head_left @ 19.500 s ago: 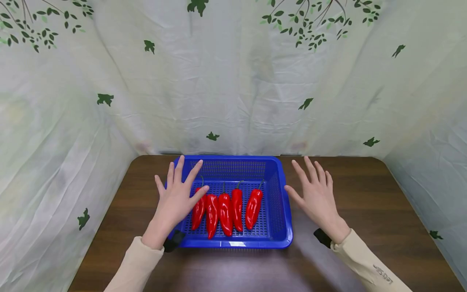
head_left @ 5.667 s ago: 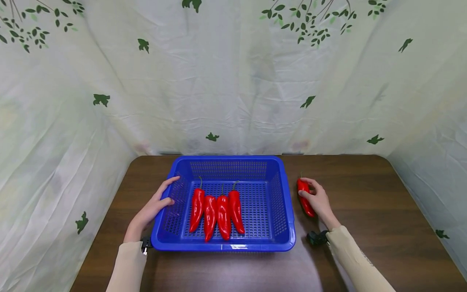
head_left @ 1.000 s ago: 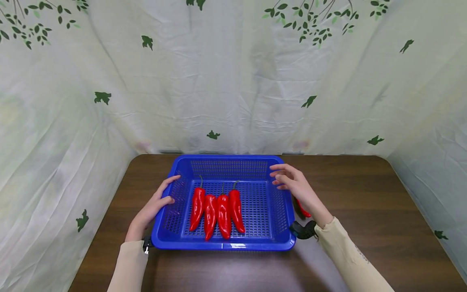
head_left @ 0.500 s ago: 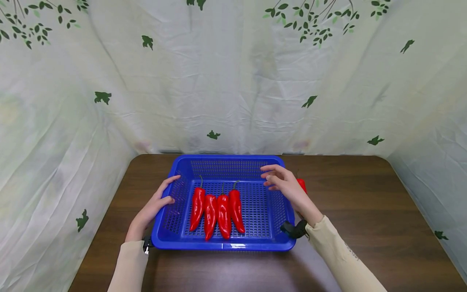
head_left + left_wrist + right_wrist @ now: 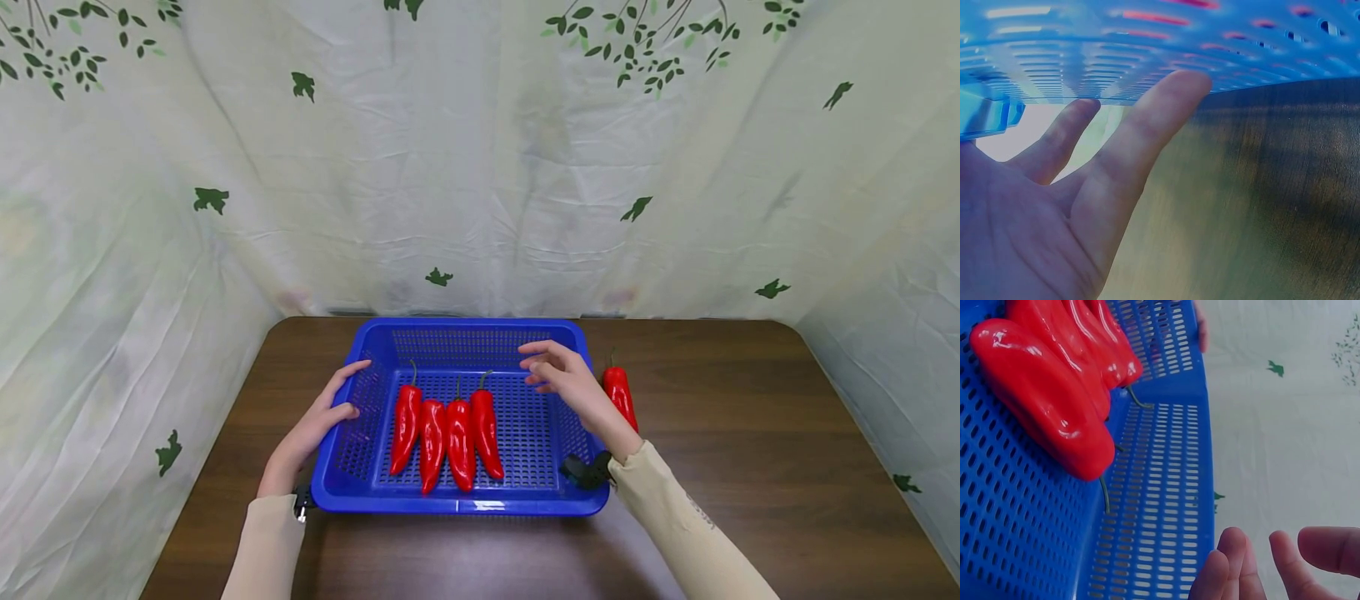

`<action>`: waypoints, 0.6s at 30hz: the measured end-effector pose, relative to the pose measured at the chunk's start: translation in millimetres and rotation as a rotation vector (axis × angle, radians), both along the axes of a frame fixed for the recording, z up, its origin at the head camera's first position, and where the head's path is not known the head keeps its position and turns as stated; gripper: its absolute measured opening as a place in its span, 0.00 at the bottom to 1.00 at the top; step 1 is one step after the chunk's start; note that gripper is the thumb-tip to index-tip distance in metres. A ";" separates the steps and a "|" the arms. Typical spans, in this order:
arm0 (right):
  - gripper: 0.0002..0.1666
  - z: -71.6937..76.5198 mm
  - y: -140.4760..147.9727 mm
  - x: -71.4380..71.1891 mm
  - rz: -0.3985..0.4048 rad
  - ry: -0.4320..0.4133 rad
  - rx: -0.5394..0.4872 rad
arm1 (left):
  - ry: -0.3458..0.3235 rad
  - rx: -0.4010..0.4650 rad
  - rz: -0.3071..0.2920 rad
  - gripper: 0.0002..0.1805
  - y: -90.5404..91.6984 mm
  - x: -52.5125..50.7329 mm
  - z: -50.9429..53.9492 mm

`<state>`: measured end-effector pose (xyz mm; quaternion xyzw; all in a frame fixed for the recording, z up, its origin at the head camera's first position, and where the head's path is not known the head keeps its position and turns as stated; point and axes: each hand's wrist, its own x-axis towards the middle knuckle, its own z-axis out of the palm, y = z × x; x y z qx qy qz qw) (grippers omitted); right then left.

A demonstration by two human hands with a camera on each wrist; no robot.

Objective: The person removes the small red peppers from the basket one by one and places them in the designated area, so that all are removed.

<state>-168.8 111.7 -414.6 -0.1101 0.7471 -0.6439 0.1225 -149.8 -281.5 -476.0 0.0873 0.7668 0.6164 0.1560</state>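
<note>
Several glossy red chili peppers (image 5: 459, 433) lie side by side in a blue perforated plastic basket (image 5: 480, 505). My left hand (image 5: 311, 425) holds the basket by its left side, with the index finger and thumb at the rim; the other fingers are hidden in the head view. My right hand (image 5: 570, 383) hovers over the basket's right side, its fingers loosely bent and holding nothing. In the right wrist view its fingertips (image 5: 1232, 550) are apart from the peppers. Another chili pepper (image 5: 618, 396) lies on the table right of the basket, its lower end hidden by my right forearm.
The brown wooden table (image 5: 750, 450) extends on both sides of the basket. A pale curtain (image 5: 480, 167) with leaf prints hangs behind and around it. A black wrist camera (image 5: 587, 471) on my right wrist sits over the basket's right rim.
Earlier a pepper left the basket and my right hand held it at the table; now it lies there, released. My right hand has since moved left over the basket. My left hand stays put.
</note>
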 end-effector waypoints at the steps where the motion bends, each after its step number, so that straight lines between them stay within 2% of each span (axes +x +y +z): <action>1: 0.20 -0.4 -1.2 -0.1 -0.002 0.001 0.001 | -0.001 0.000 0.001 0.36 0.0 0.0 0.1; 18: 0.19 -15.8 -26.3 -0.8 -0.013 -0.051 0.032 | 0.006 0.016 0.000 0.36 0.3 -0.9 -0.2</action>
